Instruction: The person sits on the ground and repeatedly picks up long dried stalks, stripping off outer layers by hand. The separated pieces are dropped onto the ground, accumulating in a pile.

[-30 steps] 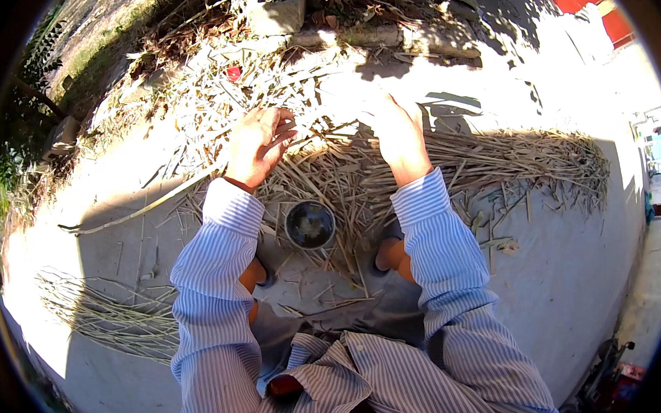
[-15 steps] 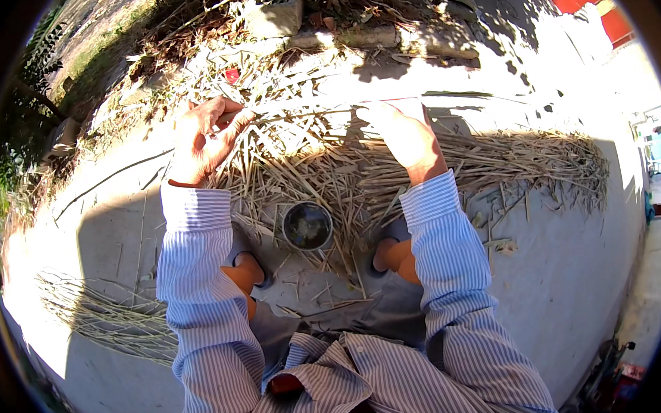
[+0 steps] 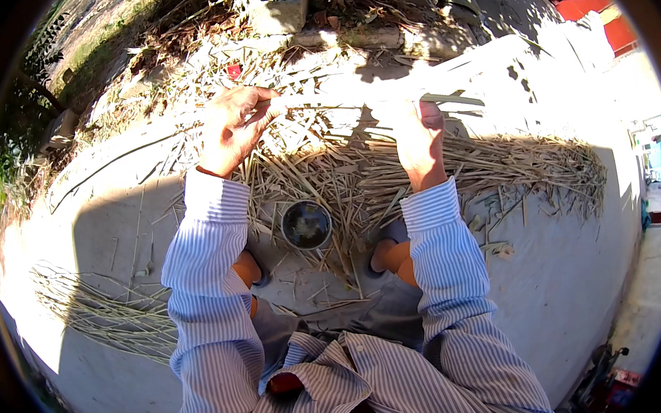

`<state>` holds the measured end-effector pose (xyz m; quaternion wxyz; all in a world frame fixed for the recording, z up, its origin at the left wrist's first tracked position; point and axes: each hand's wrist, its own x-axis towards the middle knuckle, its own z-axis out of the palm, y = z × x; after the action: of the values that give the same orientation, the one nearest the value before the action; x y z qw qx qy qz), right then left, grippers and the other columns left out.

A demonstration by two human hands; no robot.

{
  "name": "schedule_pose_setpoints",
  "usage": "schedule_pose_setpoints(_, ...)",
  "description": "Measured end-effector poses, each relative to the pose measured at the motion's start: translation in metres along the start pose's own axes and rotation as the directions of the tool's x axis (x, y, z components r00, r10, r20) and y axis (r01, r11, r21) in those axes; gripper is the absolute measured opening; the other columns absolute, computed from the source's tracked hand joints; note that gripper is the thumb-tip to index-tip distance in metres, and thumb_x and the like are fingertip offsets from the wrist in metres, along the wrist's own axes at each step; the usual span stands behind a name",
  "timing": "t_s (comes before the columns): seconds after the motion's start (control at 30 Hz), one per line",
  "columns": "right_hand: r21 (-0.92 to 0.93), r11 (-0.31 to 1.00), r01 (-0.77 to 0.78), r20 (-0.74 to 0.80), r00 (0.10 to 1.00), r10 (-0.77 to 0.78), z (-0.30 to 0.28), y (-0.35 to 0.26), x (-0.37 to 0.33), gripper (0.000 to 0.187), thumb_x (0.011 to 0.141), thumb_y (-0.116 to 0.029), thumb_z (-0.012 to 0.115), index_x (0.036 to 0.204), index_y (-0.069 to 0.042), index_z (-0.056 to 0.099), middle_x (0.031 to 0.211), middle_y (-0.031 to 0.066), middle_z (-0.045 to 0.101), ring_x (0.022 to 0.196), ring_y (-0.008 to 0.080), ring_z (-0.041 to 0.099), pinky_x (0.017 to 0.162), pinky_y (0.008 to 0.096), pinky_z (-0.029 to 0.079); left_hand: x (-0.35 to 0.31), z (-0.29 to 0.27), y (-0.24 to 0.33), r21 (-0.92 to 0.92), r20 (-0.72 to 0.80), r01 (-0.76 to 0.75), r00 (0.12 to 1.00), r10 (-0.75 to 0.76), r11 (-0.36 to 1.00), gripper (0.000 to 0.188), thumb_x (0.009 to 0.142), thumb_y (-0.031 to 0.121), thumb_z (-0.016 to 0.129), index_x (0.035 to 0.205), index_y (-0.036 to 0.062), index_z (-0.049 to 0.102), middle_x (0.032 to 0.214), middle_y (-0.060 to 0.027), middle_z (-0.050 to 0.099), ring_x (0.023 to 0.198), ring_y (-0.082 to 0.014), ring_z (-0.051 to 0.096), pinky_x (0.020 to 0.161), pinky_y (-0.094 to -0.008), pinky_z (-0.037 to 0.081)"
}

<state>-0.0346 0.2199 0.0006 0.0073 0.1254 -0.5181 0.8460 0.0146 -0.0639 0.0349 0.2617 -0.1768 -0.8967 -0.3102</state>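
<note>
A long pale stalk (image 3: 451, 99) runs crosswise between my two hands, over the far part of the straw litter. My left hand (image 3: 235, 129) pinches it between thumb and fingers. My right hand (image 3: 420, 138) is closed round it farther right, and a flat, leaf-like end sticks out past that hand. Strong sun washes out the stretch between the hands and part of my right fingers. Below and between my forearms, a round metal container (image 3: 307, 225) with dark contents stands on the ground between my feet.
Loose dry straw (image 3: 298, 163) lies ahead of me, and a thick bundle of stalks (image 3: 522, 163) stretches right. A sheaf of thin greenish stalks (image 3: 112, 315) lies at the left. Stone blocks (image 3: 279, 15) edge the far side. A red object (image 3: 586, 13) stands far right.
My left hand has moved right along the stalk, closer to my right hand. My right hand has shifted slightly right and turned, so its thumb now shows over the stalk.
</note>
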Motion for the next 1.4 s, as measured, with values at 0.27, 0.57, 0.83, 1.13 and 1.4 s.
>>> schedule_pose_setpoints(0.27,0.032,0.998,-0.053,-0.026,0.998,0.053,-0.015,0.015,0.007,0.023,0.096,-0.009,0.052,0.113,0.004,0.059,0.11,0.0144,0.065,0.097,0.0227,0.065,0.085,0.0352,0.055,-0.006,-0.035,-0.055,-0.836,-0.305,0.122,0.708,-0.637,0.535,0.013,0.089,0.017,0.068,0.089,0.0049,0.065,0.079,-0.0039,0.068,0.074,-0.0104,0.064,0.066,-0.0227,0.045)
schedule_pose_setpoints(0.57,-0.046,0.985,-0.165,0.002,0.986,0.165,-0.08,0.012,0.02,0.025,0.085,-0.017,0.068,0.067,-0.003,0.058,0.062,-0.0015,0.051,0.054,0.0099,0.047,0.058,0.026,0.044,-0.018,-0.071,-0.087,-0.526,-0.601,0.34,0.5,-0.624,0.779,0.017,0.089,0.022,0.069,0.093,0.0058,0.063,0.078,-0.0013,0.066,0.073,-0.0075,0.061,0.063,-0.0205,0.044)
schedule_pose_setpoints(0.83,-0.092,0.983,-0.159,-0.138,0.98,0.146,-0.059,0.012,0.018,0.024,0.081,-0.022,0.075,0.082,-0.002,0.063,0.07,-0.0025,0.053,0.066,0.0088,0.049,0.07,0.0309,0.044,-0.016,-0.031,-0.074,0.534,-0.206,0.175,0.976,-0.074,0.827,0.024,0.076,0.023,0.073,0.098,0.0127,0.068,0.09,-0.0037,0.067,0.098,-0.0235,0.059,0.088,-0.0393,0.042)
schedule_pose_setpoints(1.13,-0.042,0.973,-0.229,-0.09,0.97,0.225,-0.055,-0.008,0.013,0.021,0.082,-0.017,0.073,0.095,-0.003,0.065,0.084,0.0002,0.06,0.083,0.0131,0.057,0.085,0.0328,0.045,-0.013,0.001,-0.054,-0.074,0.216,0.219,0.956,-0.199,0.973,0.018,0.081,0.02,0.073,0.088,0.0029,0.071,0.081,-0.009,0.069,0.076,-0.02,0.066,0.07,-0.0308,0.051)
schedule_pose_setpoints(1.4,0.06,0.978,-0.201,-0.008,0.979,0.202,-0.055,-0.004,0.014,0.022,0.085,-0.016,0.069,0.094,0.004,0.064,0.09,0.0071,0.064,0.089,0.0192,0.063,0.087,0.0366,0.049,-0.013,-0.029,-0.065,-0.563,0.023,0.509,0.797,-0.603,0.651,0.014,0.084,0.014,0.072,0.088,0.0025,0.066,0.079,-0.0022,0.068,0.072,-0.0075,0.058,0.07,-0.0222,0.047)
